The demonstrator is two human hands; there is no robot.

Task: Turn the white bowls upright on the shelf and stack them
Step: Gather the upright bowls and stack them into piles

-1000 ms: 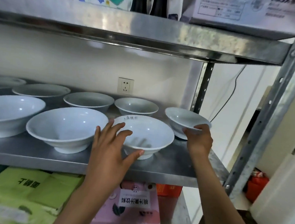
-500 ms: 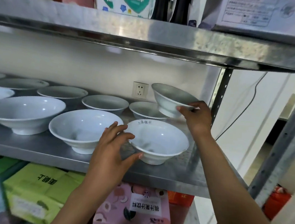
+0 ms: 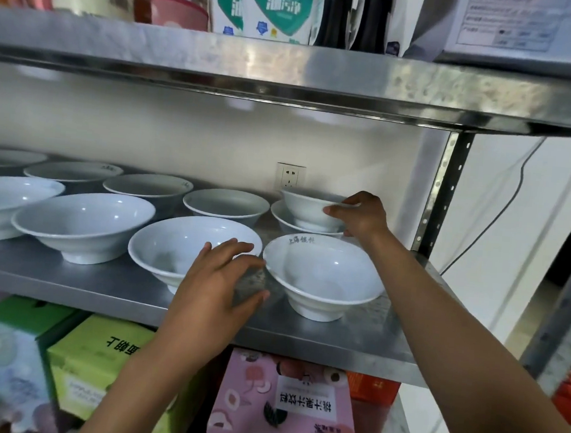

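A steel shelf [image 3: 107,287] is seen in front of a pale wall, on which a white socket [image 3: 290,176] is mounted. The shelf is carried at the right by a perforated metal upright [image 3: 445,191], and a dark cable [image 3: 503,213] is seen hanging beyond it. An upper shelf [image 3: 289,69] is loaded with packets and a box. Below the steel shelf, a green carton [image 3: 95,362] and a pink carton [image 3: 282,407] are stored.

White bowls are set upright in 2 rows on the steel shelf. In the front row, a bowl with writing on its rim [image 3: 323,281] stands at the right, and a second front bowl [image 3: 178,252] just beside it on the left.

The right hand [image 3: 359,215] is closed around the rim of a small bowl [image 3: 306,211] at the back right. This bowl is held nested in another bowl [image 3: 287,221] on the shelf; whether the 2 touch cannot be told.

The left hand [image 3: 217,279] is spread loosely open, fingers over the right rim of the second front bowl, thumb towards the lettered bowl. Contact cannot be told; nothing is gripped.
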